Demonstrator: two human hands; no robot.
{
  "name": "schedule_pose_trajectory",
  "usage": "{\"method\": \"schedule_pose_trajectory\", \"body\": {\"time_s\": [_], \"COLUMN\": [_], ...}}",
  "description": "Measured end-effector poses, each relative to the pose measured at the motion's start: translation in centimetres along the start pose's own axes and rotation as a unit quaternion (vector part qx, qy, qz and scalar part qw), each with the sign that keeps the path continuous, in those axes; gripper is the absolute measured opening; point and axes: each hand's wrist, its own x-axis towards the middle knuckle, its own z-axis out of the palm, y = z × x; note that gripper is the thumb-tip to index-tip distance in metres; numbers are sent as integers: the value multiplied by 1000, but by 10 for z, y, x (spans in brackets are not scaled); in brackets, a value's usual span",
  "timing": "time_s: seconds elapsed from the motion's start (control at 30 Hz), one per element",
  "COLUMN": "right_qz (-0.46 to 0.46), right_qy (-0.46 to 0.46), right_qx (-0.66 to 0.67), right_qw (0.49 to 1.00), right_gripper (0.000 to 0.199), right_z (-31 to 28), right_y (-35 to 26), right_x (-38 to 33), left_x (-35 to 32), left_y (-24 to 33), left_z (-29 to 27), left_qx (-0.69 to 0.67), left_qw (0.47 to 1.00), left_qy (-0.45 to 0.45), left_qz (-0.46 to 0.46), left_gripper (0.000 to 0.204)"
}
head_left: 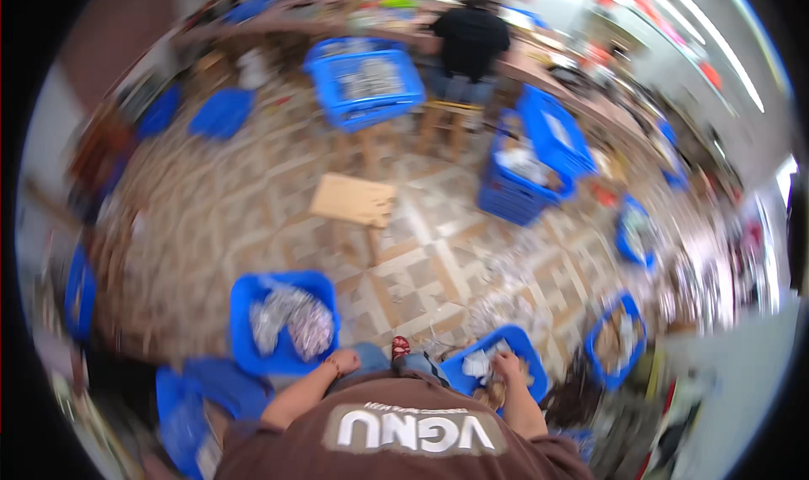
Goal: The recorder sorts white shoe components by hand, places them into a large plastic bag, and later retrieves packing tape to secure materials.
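Blue bin (472,370) holds the reaching right hand (506,364); left hand (344,362) fisted; right's grip unclear.

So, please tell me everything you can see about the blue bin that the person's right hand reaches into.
The blue bin is a plastic-looking tub with a thick rim, standing on the patterned tiled floor by the person's right leg. The right hand rests inside it, on pale crumpled and tan pieces that are too blurred to identify. Part of the bin is hidden behind the forearm. Whether the hand's grip is closed on anything cannot be told.
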Motion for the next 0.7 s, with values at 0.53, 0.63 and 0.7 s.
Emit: {"method": "schedule_pose_trajectory", "body": {"time_s": [0.53,0.63,0.7], "right_qz": [-227,-253,-266], "right_qy": [-310,-346,-356], "right_qx": [-298,-349,-376], "right_qw": [874,834,813], "right_gripper": [26,26,26], "right_z": [81,119,139], "right_y": [-58,-142,-203], "right_x": [118,142,145], "left_x": [29,39,33], "left_y": [-12,-20,-21], "left_z": [-41,-65,-90], "left_qx": [-61,-94,-137], "left_qw": [986,983,969], "left_qy": [80,124,154], "left_qz": [-129,-100,-138], "left_gripper": [26,27,26]}}
